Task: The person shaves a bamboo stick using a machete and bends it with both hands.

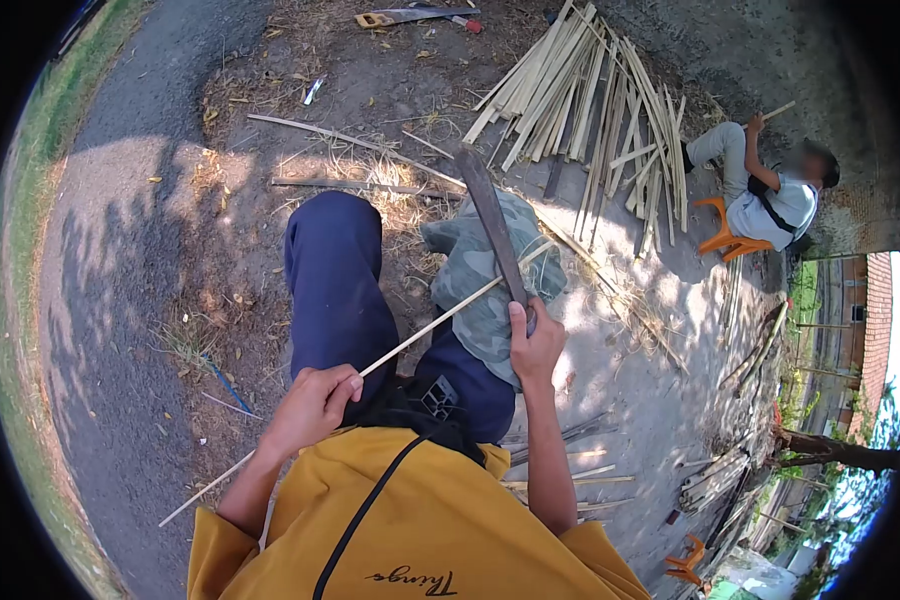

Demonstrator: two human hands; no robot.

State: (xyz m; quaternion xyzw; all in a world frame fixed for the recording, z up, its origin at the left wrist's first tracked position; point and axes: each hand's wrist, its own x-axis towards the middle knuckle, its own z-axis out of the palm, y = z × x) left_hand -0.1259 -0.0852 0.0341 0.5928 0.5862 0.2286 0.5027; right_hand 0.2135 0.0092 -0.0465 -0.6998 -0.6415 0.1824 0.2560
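My left hand (315, 405) is closed around a long thin bamboo strip (420, 335), which slants from low on the left up across my lap. In my right hand (537, 340) I grip a machete (492, 215) by its handle, its dark blade pointing away from me. The blade crosses the strip near the strip's far end; I cannot tell whether its edge is cutting in. Under both lies a camouflage cloth (485, 335), draped over my right knee.
A big heap of split bamboo strips (580, 100) spreads ahead on the ground. A handsaw (400, 16) lies at the far edge. To the right, a person (770, 200) sits on an orange stool (730, 240) holding a strip. Shavings and more strips litter the ground.
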